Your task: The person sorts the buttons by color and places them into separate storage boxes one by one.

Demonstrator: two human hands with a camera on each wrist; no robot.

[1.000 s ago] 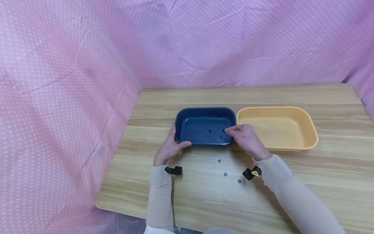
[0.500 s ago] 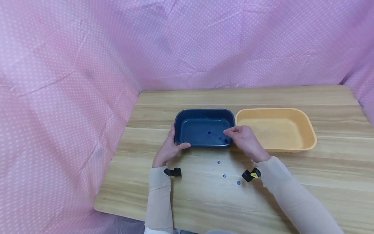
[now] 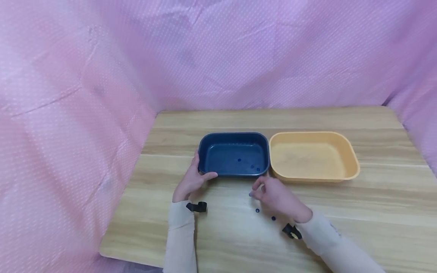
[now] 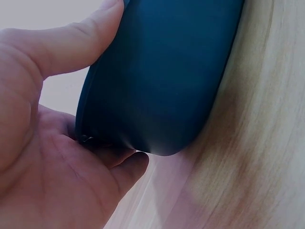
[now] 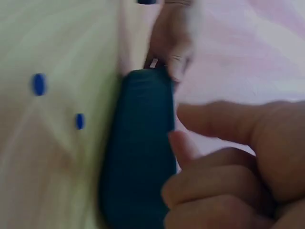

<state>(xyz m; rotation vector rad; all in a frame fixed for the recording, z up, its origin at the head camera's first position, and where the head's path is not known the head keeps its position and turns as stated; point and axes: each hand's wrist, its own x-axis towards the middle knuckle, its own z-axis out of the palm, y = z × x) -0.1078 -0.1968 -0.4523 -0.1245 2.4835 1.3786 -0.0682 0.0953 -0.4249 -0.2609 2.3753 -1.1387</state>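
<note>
My left hand [image 3: 189, 181] grips the left end of a dark blue rectangular tub [image 3: 235, 176], its thumb at the front rim. In the left wrist view the thumb presses that rim and the fingers reach round the tub's corner. Several small blue discs, one of them this disc [image 3: 239, 160], lie inside the tub. On the table before it, my right hand [image 3: 278, 197] is beside another blue disc [image 3: 250, 194], thumb and forefinger slightly apart. The right wrist view shows nothing between them. Two more discs, a ring-like one [image 3: 257, 210] and a darker one [image 3: 273, 218], lie nearer the front.
A yellow tub [image 3: 314, 179] stands directly right of the blue one, with their ends about touching. Both are on a wood-grain table [image 3: 153, 212]. Pink dotted cloth [image 3: 211, 57] hangs behind the table and along its left side.
A blue disc has left my right fingers and lies in the blue tub. The right hand has moved from above the tub down to the table discs. My left hand keeps its grip.
</note>
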